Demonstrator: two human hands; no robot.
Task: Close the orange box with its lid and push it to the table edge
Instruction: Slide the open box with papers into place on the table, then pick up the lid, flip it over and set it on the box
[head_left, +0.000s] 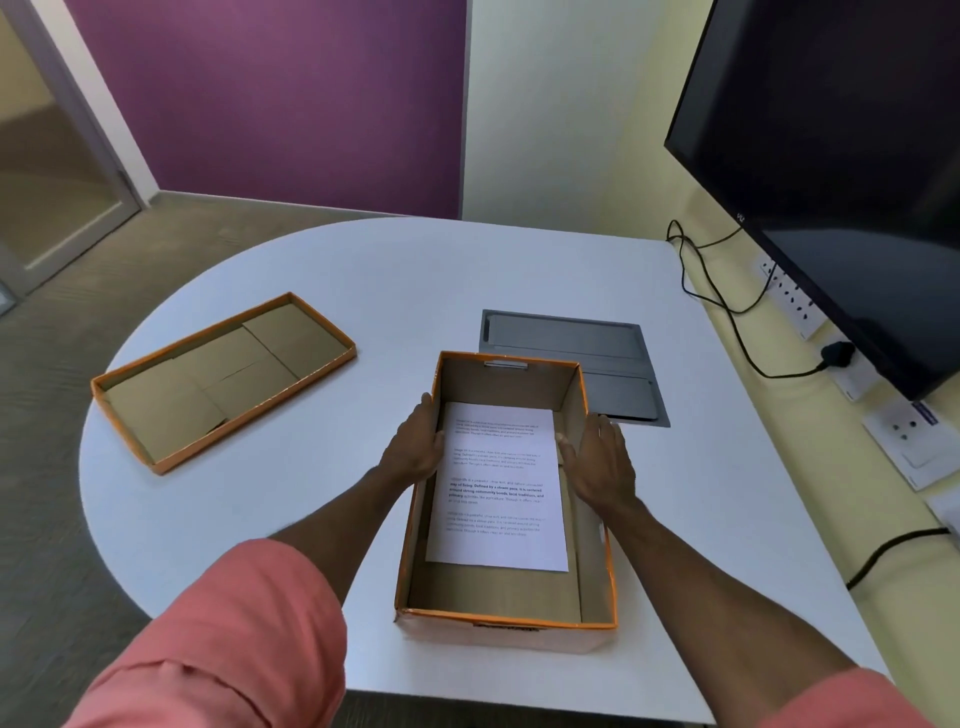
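An open orange cardboard box (506, 621) stands near the front of the white table (291, 270). A printed white sheet (501, 488) lies flat on its bottom. My left hand (415, 441) rests against the box's left wall, with its fingers over the rim. Over the right wall my right hand (602, 460) does the same, thumb inside. Each hand grips its side of the box. The orange lid (223, 382) lies upside down at the table's left, apart from the box and showing its brown inside.
A grey cable hatch (571, 338) is set into the table just behind the box. A dark monitor (841, 171) hangs at the right above wall sockets (852, 371) and black cables (727, 306). The table's rounded edge curves at left over carpet.
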